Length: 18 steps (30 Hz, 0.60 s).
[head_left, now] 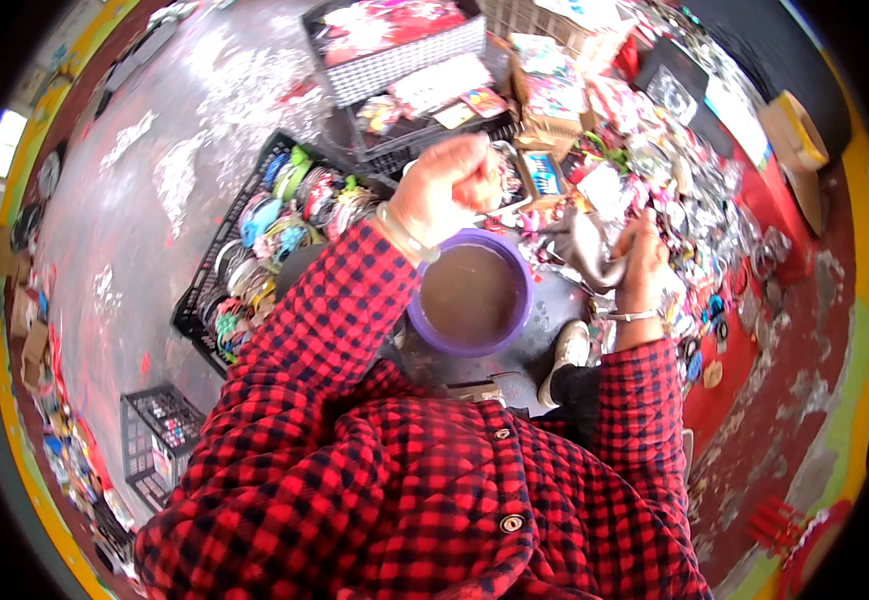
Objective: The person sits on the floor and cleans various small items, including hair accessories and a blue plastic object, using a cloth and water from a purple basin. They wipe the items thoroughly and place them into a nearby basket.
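My left hand [446, 185] is raised above the far left rim of a purple bucket [525, 300]. Its fingers are curled closed, and I cannot make out what, if anything, is in them. Murky brown water stands in the bucket, between my knees. Right of the bucket, my right hand [642, 262] grips a grey-brown cloth [586, 250], which looks blurred and hangs toward the bucket. Small packets and trinkets lie heaped just beyond that hand.
A black crate [216, 245] of headbands stands left of the bucket. Ahead are stacked grey crates [404, 68] and a cardboard box [552, 130] of packets. A wide heap of small goods [689, 185] covers the right side. My shoe [571, 348] is close to the bucket. A small black crate [139, 440] sits at lower left.
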### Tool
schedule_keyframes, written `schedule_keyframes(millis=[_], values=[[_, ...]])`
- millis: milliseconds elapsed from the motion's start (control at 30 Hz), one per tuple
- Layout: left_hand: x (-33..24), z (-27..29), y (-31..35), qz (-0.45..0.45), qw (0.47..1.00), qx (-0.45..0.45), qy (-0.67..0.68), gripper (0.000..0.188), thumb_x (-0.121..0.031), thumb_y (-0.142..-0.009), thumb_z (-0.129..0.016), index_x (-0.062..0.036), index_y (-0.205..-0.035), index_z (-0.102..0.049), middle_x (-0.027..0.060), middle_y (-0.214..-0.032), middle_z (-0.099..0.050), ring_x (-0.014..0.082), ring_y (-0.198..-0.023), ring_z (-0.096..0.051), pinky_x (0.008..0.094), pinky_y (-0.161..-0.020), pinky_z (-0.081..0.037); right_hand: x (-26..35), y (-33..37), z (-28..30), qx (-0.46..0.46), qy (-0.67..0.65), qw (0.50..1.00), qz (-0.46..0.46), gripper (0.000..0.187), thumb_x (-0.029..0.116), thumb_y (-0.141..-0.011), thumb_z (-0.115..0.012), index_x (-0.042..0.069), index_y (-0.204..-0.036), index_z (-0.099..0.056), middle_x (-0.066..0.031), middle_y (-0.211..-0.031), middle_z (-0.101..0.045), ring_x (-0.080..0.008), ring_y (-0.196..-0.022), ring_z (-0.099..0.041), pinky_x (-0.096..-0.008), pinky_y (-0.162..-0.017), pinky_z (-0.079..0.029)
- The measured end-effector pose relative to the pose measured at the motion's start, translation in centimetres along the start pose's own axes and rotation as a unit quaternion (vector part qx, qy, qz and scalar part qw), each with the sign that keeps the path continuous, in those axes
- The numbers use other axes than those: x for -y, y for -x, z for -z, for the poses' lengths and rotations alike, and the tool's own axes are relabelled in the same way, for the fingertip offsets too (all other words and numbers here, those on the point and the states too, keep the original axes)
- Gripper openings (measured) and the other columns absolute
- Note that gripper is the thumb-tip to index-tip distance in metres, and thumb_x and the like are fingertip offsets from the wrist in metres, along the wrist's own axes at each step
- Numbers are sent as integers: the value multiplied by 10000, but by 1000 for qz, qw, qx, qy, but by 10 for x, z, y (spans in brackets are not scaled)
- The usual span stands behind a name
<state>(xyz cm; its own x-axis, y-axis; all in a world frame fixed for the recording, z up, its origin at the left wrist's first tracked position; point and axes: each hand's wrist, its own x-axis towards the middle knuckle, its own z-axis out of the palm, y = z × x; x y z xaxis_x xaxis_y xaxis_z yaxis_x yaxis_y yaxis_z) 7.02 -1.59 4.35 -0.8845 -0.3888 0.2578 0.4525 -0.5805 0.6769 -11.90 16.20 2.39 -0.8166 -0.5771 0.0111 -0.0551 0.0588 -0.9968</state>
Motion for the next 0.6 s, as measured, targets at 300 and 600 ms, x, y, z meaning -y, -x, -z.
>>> schedule_keyframes(millis=[300,600], values=[[-139,34,97,-165,954,-191,-164,265,-238,-902,-471,11,-954,-548,8,-673,-473,107,-664,-457,268,-634,-373,-13,-7,13,-59,-45,996,-50,418,421,-869,-503,108,-592,-482,27,-577,-417,-85,-556,-396,-243,-509,-329],[-111,169,268,32,735,-491,-467,190,-145,-857,-522,-6,-876,-650,15,-791,-616,107,-751,-540,247,-699,-409,-33,-8,1,-49,-42,996,-69,430,440,-859,-523,143,-568,-413,41,-549,-352,-73,-517,-327,-224,-496,-270]])
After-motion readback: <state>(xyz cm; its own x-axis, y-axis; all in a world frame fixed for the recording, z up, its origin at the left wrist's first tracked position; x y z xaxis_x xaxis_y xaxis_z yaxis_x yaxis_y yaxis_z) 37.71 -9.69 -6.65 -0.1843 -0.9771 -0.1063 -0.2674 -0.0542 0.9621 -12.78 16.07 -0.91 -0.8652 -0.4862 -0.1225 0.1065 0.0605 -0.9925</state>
